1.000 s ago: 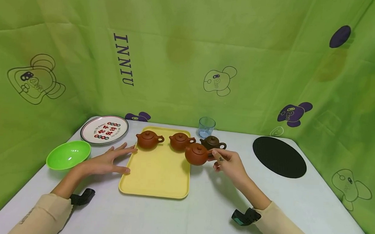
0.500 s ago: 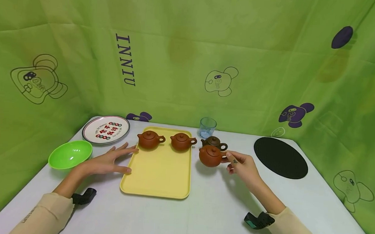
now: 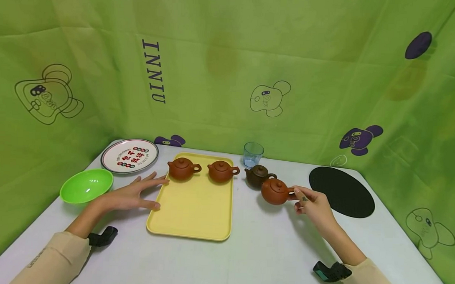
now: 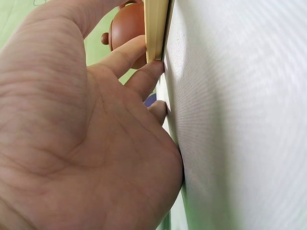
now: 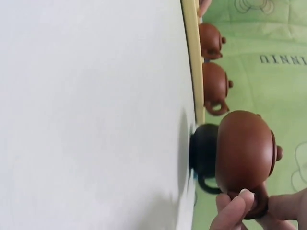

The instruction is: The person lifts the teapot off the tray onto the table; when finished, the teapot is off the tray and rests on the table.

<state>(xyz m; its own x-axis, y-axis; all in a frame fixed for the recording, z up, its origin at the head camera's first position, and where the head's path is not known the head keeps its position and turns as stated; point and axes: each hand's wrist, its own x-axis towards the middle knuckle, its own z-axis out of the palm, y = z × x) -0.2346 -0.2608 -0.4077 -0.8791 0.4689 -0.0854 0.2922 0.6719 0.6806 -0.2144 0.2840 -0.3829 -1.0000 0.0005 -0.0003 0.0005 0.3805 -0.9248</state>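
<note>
My right hand (image 3: 315, 207) pinches the handle of a reddish-brown teapot (image 3: 275, 192), lidded and roughly upright. In the right wrist view this teapot (image 5: 244, 151) hangs above the white tabletop, with thumb and fingers at its handle. Just behind it stands a dark brown teapot (image 3: 257, 176), partly overlapped in the head view. Two more reddish-brown teapots, one at the left (image 3: 182, 169) and one at the right (image 3: 221, 172), sit on the far end of a yellow tray (image 3: 191, 216). My left hand (image 3: 125, 197) touches the tray's left edge with spread, extended fingers.
A green bowl (image 3: 86, 186) stands left of my left hand, and a white plate with red characters (image 3: 130, 156) lies behind it. A clear blue glass (image 3: 253, 154) stands at the back. Right of my right hand lies a black oval mat (image 3: 342, 192). Green cloth surrounds the table.
My right hand has carried the reddish-brown teapot rightward, from beside the tray's right edge to in front of the dark teapot's handle side. My left hand stays at the tray edge.
</note>
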